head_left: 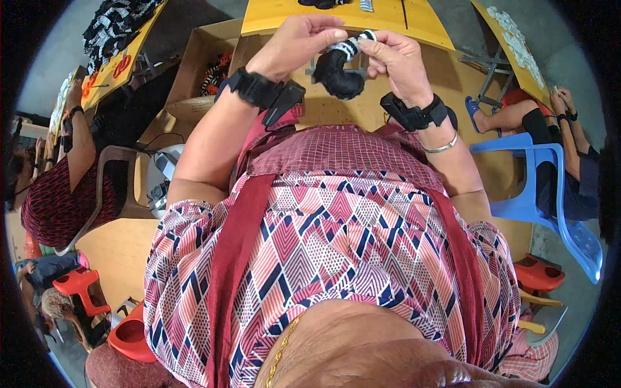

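Observation:
A black, fuzzy, curved knitted piece (337, 76) with a black-and-white striped band hangs between my hands, just in front of the table edge. My left hand (299, 44) has its thumb and fingers together at the left side of the striped band. At the other end of the band, the thumb and forefinger of my right hand (400, 59) pinch it, with the remaining fingers curled below. The black part droops downward in a bend. Whether anything small is tucked between the fingertips cannot be made out.
Ahead stands a yellow table (427, 22) with dark knitted bits at its edge. An open cardboard box (194, 71) with striped items is on the left. Co-workers sit on both sides, near a blue plastic chair (550, 187) and a brown chair (107, 187).

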Demonstrator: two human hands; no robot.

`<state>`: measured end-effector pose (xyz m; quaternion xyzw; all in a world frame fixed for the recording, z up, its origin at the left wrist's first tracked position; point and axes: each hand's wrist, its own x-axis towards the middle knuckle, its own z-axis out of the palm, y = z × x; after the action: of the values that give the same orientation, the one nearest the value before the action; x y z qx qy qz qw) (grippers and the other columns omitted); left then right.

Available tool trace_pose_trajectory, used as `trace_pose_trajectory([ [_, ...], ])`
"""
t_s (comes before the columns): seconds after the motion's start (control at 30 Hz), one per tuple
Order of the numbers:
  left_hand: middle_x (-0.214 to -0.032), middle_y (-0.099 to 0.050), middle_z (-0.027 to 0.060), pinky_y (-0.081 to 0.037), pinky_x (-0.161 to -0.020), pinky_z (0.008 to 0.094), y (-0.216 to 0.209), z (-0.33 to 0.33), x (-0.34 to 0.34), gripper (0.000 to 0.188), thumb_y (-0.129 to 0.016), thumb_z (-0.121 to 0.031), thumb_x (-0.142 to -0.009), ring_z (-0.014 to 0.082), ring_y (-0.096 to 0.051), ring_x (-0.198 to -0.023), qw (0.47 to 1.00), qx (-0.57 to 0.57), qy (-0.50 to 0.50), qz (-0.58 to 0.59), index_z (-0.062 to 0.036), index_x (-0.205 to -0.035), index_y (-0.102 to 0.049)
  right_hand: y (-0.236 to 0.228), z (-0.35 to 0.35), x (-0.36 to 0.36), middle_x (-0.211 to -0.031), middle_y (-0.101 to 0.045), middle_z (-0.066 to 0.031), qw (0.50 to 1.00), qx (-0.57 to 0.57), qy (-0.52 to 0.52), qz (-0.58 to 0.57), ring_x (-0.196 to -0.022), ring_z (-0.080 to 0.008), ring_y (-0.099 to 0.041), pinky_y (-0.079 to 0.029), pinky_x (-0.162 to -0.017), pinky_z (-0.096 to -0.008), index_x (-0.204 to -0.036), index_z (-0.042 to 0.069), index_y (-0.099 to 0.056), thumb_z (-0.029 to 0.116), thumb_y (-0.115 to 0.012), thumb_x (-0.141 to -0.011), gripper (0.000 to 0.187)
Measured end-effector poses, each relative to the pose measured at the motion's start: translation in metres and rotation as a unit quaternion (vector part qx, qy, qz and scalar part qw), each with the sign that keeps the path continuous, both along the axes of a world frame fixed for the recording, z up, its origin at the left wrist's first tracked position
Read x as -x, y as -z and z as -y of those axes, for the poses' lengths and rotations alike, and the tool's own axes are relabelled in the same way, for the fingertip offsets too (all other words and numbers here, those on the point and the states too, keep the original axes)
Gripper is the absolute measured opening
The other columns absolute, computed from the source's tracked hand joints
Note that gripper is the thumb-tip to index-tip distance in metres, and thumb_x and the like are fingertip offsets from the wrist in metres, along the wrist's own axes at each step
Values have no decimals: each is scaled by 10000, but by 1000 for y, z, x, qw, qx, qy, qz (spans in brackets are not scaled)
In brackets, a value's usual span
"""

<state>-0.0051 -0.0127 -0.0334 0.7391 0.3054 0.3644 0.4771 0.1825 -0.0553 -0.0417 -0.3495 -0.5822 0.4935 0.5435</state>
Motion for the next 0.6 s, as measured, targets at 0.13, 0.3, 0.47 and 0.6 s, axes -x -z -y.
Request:
trace_pose_trajectory([
  [0.13, -819, -577, 5, -424, -686, 202, 7, 3, -13, 254, -489, -150, -879, 62, -513, -757, 985, -166, 30, -27, 18, -1064, -538, 3, -4, 8, -660, -575, -3, 999, 10, 29, -39, -489, -35, -460, -413, -446, -176, -783, 8, -620, 80, -610, -779, 73],
  [0.3, -722, -541, -24, -398, -609, 196, -4, 7, -9, 166, -461, -107, -878, 56, -471, -652, 996, -62, 28, -55, 5, -945, -564, -16, -5, 6, -616, -539, 3, 991, 36, 38, -126, -475, -33, -417, -409, -452, -188, -754, -10, -596, 41, -608, -768, 54],
  [0.47, -771, -577, 18, -423, -675, 242, -15, -10, 9, 199, -473, -99, -864, 91, -503, -726, 987, -79, 5, -142, 20, -993, -569, -37, -17, -20, -648, -569, -1, 995, -12, 94, -10, -490, -29, -452, -395, -456, -170, -794, 2, -610, 64, -624, -761, 72],
  [0.6, -874, -586, 45, -420, -787, 244, -34, -2, 1, 248, -514, -133, -853, 102, -519, -854, 999, -26, 33, 29, 19, -1046, -550, -36, -16, -14, -680, -599, 2, 995, -32, 61, 78, -519, -35, -488, -391, -451, -169, -799, 30, -622, 77, -621, -762, 60],
])
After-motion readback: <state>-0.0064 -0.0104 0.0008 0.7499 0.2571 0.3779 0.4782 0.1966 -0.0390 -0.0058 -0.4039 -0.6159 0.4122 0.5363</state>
